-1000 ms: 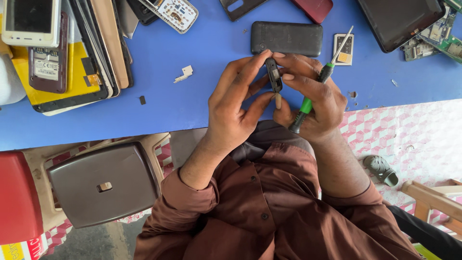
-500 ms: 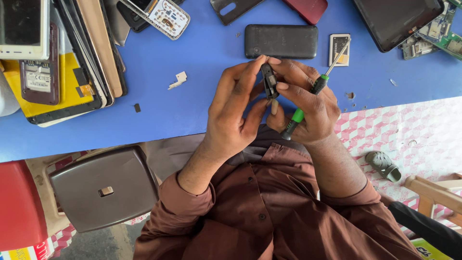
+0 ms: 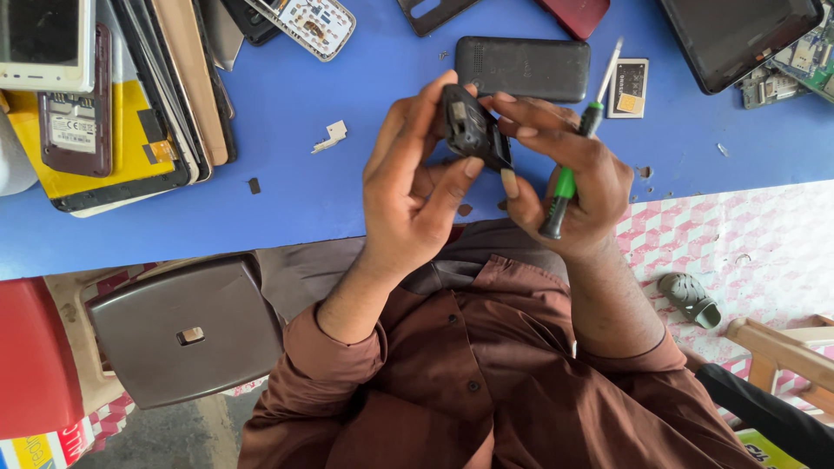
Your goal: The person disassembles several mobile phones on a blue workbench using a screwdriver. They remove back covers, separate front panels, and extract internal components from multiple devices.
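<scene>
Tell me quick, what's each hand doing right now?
Left hand: closed on the small black phone body.
Right hand: fingertips on the same phone body, green-handled screwdriver gripped in the palm.

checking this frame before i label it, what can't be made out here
Head view only:
- Small black phone part: its underside, hidden by the fingers of the left hand.
- Green-handled screwdriver: its tip is blurred and its grip is covered by the right hand.
- Tablet: cut off by the top edge.
- Stack of phones: cut off at the left and top edges.
</scene>
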